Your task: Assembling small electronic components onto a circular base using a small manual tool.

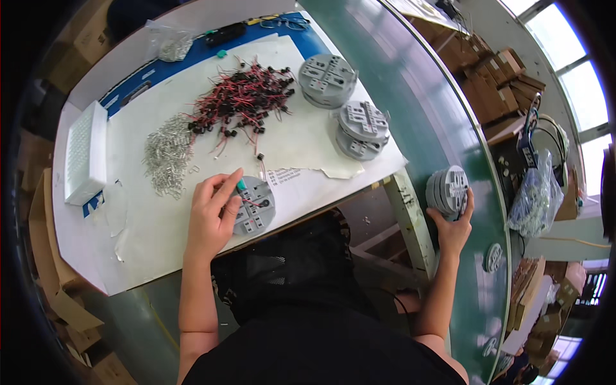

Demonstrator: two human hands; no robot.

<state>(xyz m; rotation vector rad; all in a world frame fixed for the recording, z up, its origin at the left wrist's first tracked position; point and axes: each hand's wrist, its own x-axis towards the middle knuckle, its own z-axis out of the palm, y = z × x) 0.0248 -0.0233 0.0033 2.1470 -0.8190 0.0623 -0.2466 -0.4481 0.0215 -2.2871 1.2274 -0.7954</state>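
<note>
My left hand is at the left edge of a grey round plate on the white worktop, its bent fingers and thumb gripping the rim. A small green piece shows at its fingertips; whether it is worn or held is unclear. On the plate's face are pale blocks with dark slots and a small black round part with a red wire. Off to the right, my right hand is wrapped round a stack of similar grey round plates over the green conveyor belt.
Black parts with red wires are heaped beside a pile of small metal pins. Two stacks of grey plates stand at the worktop's right edge. A white foam tray is at left. Another plate lies on the belt.
</note>
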